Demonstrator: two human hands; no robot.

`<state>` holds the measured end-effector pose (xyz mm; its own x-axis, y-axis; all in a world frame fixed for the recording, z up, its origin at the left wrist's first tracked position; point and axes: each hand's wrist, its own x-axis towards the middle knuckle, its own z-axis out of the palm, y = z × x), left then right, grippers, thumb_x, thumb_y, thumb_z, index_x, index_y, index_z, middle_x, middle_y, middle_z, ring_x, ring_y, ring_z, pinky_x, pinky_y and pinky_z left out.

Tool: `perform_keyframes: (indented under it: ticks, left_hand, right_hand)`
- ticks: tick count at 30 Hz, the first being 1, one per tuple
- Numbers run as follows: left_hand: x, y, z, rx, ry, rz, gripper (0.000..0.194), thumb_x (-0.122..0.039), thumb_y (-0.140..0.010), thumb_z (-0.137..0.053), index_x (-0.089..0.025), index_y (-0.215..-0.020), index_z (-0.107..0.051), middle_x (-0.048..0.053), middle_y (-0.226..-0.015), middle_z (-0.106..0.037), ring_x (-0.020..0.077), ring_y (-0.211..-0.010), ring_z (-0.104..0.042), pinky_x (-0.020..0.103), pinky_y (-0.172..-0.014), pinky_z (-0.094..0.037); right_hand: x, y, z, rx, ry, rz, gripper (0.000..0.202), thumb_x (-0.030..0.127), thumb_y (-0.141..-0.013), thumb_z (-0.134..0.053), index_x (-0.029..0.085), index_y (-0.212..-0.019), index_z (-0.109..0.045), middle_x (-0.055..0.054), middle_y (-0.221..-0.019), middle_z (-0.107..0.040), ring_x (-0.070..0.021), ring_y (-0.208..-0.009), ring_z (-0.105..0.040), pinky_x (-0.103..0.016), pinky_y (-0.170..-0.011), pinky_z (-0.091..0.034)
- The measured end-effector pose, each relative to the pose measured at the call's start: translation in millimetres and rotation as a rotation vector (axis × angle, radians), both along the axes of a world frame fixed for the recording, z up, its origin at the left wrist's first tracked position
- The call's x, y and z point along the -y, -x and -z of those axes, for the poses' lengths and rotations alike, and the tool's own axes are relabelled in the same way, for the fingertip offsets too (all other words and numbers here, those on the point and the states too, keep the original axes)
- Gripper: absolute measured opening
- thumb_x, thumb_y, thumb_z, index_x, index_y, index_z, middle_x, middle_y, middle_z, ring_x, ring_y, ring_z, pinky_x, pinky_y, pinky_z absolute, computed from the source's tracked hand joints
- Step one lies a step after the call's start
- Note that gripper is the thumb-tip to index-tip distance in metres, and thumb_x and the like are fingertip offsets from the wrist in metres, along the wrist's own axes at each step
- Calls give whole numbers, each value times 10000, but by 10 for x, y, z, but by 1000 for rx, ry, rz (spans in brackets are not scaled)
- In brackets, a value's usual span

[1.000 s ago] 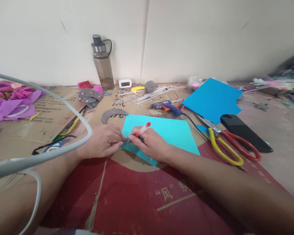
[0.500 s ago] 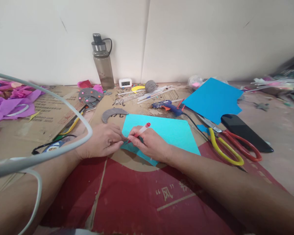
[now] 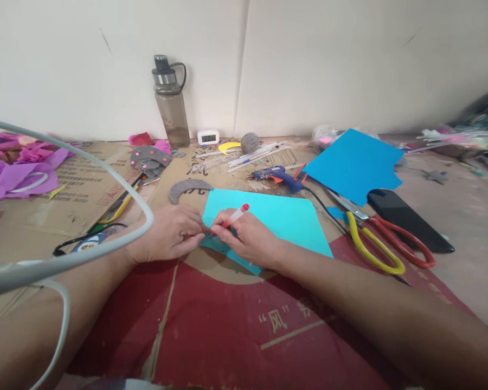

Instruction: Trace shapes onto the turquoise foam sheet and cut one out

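My right hand grips a red-capped pen with a clear barrel, its tip down at the left part of a turquoise sheet. Dark drawn lines show faintly on the sheet beside the pen tip. Closed and bent, the fingers of my left hand press at the sheet's left edge, close to the pen tip. Whether a small piece lies under those fingertips is hidden. Just beyond my left hand lies a grey crescent, touching or nearly touching the sheet's upper left corner.
Right of the sheet are scissors with yellow and red handles, a black phone and a blue sheet. Behind it lies a glue gun. A bottle and small clock stand by the wall. A pale cable crosses the left side.
My right hand and the pen tip have shifted very slightly to the left. My left hand and the sheet look unmoved.
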<state>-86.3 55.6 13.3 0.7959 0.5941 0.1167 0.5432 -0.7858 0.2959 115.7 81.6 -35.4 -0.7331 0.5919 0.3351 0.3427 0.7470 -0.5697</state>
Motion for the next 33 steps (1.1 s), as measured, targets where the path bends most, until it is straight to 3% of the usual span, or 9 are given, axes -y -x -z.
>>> perform_keyframes:
  ticks: [33]
  left_hand:
    - [-5, 4, 7, 7, -13, 2, 277, -134, -856, -425, -147, -626, -578, 59, -661, -619, 167, -697, -568, 274, -666, -429]
  right_hand:
    - [17, 12, -11, -4, -17, -34, 235, 305, -958, -393, 172, -857, -558, -19, -755, -579, -144, -726, -492, -257, -672, -346]
